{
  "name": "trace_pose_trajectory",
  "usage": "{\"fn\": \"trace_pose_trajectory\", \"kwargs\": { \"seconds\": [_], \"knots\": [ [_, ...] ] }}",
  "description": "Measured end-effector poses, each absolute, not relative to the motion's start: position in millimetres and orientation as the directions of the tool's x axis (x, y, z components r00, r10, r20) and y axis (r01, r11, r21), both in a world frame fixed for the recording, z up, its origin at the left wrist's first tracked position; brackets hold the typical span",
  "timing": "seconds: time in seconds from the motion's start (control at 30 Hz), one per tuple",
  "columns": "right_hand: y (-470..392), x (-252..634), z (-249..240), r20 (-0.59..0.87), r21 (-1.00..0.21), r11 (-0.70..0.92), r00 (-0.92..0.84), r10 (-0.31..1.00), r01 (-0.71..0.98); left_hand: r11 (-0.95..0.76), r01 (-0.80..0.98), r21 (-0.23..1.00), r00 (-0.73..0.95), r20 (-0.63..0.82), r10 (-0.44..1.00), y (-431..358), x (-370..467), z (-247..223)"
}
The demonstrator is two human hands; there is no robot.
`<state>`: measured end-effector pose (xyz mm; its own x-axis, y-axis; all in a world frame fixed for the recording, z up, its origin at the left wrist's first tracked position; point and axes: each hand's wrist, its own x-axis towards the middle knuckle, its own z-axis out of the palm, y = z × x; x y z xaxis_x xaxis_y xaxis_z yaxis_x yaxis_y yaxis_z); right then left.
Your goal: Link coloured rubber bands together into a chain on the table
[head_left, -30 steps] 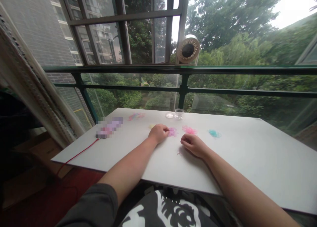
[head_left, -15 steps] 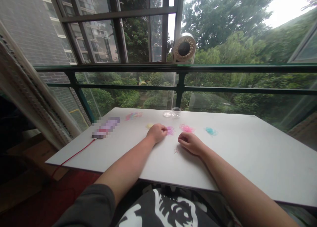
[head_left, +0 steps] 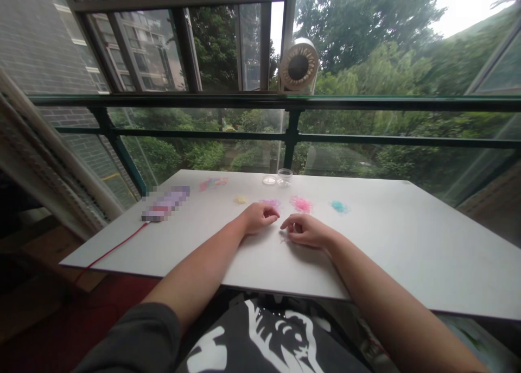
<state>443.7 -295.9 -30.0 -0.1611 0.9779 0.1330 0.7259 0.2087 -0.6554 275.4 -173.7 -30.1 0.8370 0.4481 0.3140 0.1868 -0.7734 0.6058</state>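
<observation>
Head view: the white surface point(head_left: 386, 242) spans the area below the green railing point(head_left: 366, 102). The left hand point(head_left: 258, 218) has shifted off the yellow pile point(head_left: 240, 200), which is now uncovered, and lies in front of the purple pile point(head_left: 269, 203). Its fingers are curled toward the thumb; whether they pinch a band cannot be determined.

The right hand point(head_left: 307, 232) has moved in toward the left hand, reducing the gap until the fingertips are near each other. Its index finger has extended away from the thumb; fingers spread, no held item visible.

Positions of remaining items: the pixelated purple object point(head_left: 169, 203), with red cable point(head_left: 118, 245), is near the left edge. The clear container point(head_left: 284, 179) and round lid point(head_left: 269, 181) stand near the far edge. Piles of thin looped bands: multicoloured point(head_left: 214, 183) toward the far left corner, pink point(head_left: 301, 204) beyond the right hand, teal point(head_left: 340, 206) farther right.

Smallest: the loose cluster point(head_left: 284, 240), just beside the right fingers on the near side. Judgement: activity is now concentrated between the hands, beside this cluster.
</observation>
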Motion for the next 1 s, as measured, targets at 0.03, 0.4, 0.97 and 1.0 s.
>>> {"fn": "trace_pose_trajectory", "kwargs": {
  "seconds": [0.03,0.4,0.97,1.0],
  "knots": [
    [-296.3,443.0,-29.1,0.136,-0.640,0.218,-0.170,0.976,0.737,-0.771,0.184,0.610,0.847,0.299,0.440,-175.3,275.5,-29.6],
    [-291.3,442.2,-33.4,0.170,-0.570,0.220,-0.148,0.974,0.792,-0.765,0.182,0.618,0.914,0.180,0.363,-180.9,273.4,-26.1],
    [-290.9,441.8,-34.5,0.226,-0.597,0.179,-0.049,0.973,0.782,-0.800,0.170,0.576,0.940,0.148,0.307,-190.2,274.9,-25.6],
    [-291.0,441.6,-34.4,0.229,-0.596,0.180,-0.049,0.972,0.783,-0.803,0.174,0.570,0.939,0.151,0.310,-190.3,275.2,-25.9]
  ]
}}
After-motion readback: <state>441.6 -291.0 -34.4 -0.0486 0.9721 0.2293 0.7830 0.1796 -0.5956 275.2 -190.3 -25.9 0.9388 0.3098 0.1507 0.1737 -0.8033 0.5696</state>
